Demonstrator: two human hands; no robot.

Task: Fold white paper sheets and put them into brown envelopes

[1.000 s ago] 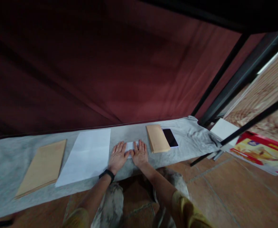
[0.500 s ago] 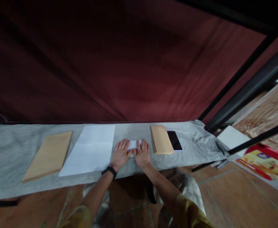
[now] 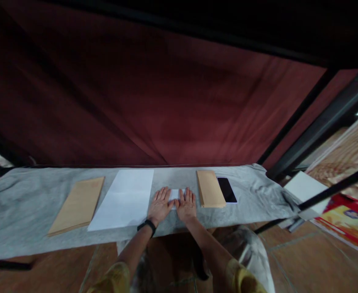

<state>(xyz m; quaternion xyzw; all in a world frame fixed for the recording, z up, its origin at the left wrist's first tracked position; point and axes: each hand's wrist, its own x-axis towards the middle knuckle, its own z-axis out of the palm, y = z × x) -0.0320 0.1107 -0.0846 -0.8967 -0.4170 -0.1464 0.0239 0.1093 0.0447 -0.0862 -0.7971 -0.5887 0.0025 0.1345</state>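
Note:
Both palms lie flat on a small folded white paper (image 3: 174, 195) in the middle of the cloth-covered table. My left hand (image 3: 160, 204) covers its left part, fingers stretched forward, with a dark band on the wrist. Over the right part rests my right hand (image 3: 186, 204), fingers also straight, the thumbs close together. Only a strip of the paper shows between the hands. Left of them lies a large white sheet stack (image 3: 125, 199) with a faint crosswise crease. A stack of small brown envelopes (image 3: 211, 189) is just right of my right hand.
Larger brown envelopes (image 3: 77, 206) lie on the grey cloth (image 3: 10, 211) at the left. A dark-screened phone (image 3: 227, 190) sits beside the small envelopes. Behind the table hangs a dark red curtain (image 3: 179, 110). A red and yellow box (image 3: 350, 224) stands at the lower right.
The whole view has shifted, so the table appears slightly lower and further right. Both hands stay flat on the folded paper, with no clear movement over it.

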